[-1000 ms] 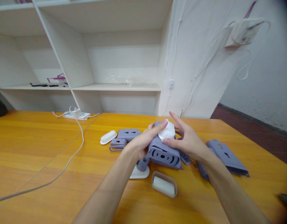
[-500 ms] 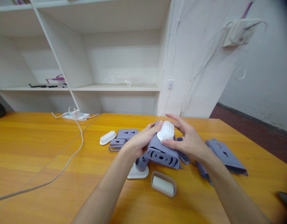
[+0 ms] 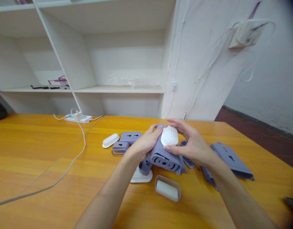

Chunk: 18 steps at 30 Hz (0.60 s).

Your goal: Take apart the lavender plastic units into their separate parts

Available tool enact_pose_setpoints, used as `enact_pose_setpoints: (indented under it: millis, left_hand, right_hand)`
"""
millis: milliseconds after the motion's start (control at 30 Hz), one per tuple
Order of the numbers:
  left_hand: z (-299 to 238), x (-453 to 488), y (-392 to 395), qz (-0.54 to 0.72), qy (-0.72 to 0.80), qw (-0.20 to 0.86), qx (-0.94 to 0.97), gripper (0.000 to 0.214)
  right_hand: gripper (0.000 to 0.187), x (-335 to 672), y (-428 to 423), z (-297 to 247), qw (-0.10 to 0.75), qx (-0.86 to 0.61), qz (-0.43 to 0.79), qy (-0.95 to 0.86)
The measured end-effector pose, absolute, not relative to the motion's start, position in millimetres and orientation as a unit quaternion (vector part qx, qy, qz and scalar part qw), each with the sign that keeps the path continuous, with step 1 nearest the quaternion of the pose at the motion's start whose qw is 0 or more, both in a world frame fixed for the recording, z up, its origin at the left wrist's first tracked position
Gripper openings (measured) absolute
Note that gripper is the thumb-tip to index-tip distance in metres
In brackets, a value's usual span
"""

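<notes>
My left hand (image 3: 146, 142) is closed around the left side of a grey-purple plastic holder (image 3: 166, 163) with slots in its near end. On the holder's upper face lies a white ribbed plastic piece (image 3: 169, 136). The thumb and fingers of my right hand (image 3: 193, 140) grip that piece at its edges. Just below my hands, a small oval tray with a pale bar in it (image 3: 167, 190) sits on the table. A white ribbed dish (image 3: 143, 177) lies partly under a small grey-purple cup (image 3: 145, 167).
Left of my hands lie a white oval dish (image 3: 110, 140) and grey-purple slotted parts (image 3: 131, 136). A larger slotted panel (image 3: 232, 159) is to the right. A power strip (image 3: 81, 119) and its cable (image 3: 77, 162) run along the left of the wooden table (image 3: 53, 152).
The white ribbed piece has tilted and shifted slightly down on the holder, with my right fingers moving along with it. My left hand keeps its hold on the holder.
</notes>
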<state>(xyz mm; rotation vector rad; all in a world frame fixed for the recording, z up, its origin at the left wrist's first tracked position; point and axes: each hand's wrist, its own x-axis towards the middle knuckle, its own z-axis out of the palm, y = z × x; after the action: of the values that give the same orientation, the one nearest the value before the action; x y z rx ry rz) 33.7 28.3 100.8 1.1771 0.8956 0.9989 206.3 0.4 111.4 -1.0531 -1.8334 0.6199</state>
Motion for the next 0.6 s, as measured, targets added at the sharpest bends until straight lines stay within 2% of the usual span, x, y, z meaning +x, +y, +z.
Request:
enact_pose_setpoints:
  millis: [233, 467, 600]
  left_hand:
    - [98, 30, 35, 0.422, 0.417, 0.616, 0.518, 0.054]
    - [107, 25, 34, 0.444, 0.473, 0.504, 0.570, 0.056]
    - [111, 23, 35, 0.458, 0.470, 0.509, 0.557, 0.056]
  right_hand:
    - [0.079, 204, 12, 95, 0.472, -0.391, 0.285, -0.737]
    - [0.071, 196, 14, 90, 0.494, -0.368, 0.209, -0.759]
    - [0.070, 193, 16, 92, 0.515, -0.367, 0.186, -0.752]
